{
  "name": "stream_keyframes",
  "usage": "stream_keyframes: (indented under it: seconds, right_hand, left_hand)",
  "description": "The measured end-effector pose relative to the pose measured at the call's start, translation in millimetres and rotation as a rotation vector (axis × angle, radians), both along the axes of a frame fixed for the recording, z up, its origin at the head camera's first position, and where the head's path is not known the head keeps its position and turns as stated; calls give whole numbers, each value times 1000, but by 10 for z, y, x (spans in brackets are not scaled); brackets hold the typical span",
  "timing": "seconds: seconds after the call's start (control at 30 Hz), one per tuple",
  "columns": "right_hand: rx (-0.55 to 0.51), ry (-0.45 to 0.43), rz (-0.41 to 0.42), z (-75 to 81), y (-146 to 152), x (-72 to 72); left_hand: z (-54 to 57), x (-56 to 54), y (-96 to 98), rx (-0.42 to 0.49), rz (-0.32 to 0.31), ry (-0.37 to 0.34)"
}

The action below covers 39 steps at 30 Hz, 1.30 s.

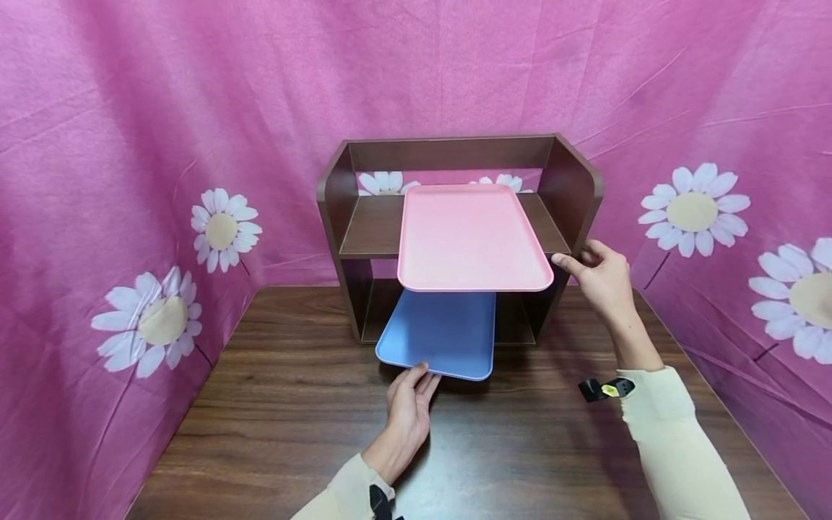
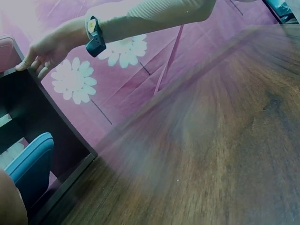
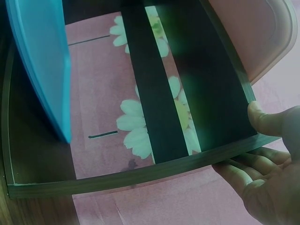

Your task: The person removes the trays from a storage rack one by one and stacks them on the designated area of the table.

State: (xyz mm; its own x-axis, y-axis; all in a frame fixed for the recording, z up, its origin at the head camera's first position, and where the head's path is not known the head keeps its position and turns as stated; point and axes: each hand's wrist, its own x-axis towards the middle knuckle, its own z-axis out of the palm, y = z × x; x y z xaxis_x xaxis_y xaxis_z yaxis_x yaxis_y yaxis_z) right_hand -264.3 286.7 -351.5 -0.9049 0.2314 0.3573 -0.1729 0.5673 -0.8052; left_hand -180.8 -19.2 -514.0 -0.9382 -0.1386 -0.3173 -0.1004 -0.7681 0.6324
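Note:
My left hand (image 1: 408, 412) pinches the front edge of a blue tray (image 1: 442, 332), thumb on top and fingers underneath. The tray's far part reaches into the lower compartment of a dark brown wooden shelf (image 1: 578, 195), while its front sticks out over the table. With my right hand (image 1: 604, 282) I grip the front edge of the shelf's right side panel; the right wrist view shows the thumb (image 3: 265, 119) inside and the fingers outside. A pink tray (image 1: 471, 238) lies on the upper level, its front jutting past the board.
The shelf stands at the back of a wood-grain table (image 1: 260, 426). Pink cloth (image 1: 442, 72) with white daisies hangs behind and on both sides, close to the table's edges. The pink tray's front overhangs the blue tray.

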Motion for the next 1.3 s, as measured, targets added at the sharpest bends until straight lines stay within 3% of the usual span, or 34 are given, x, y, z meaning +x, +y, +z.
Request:
stream_keyframes:
  seconds: [0.37,0.87,1.3]
  right_hand:
    - [-6,0,-5,-10,-1,0]
    - [-2,11,-6,-26,-9,-14]
    - [-30,-43,8,-19,25,-26]
  left_hand:
    - [47,-44,-123,-19,-11,-15]
    - [65,-47,-198,-21,7,36]
    - [130,-39,-338,-67,-15,56]
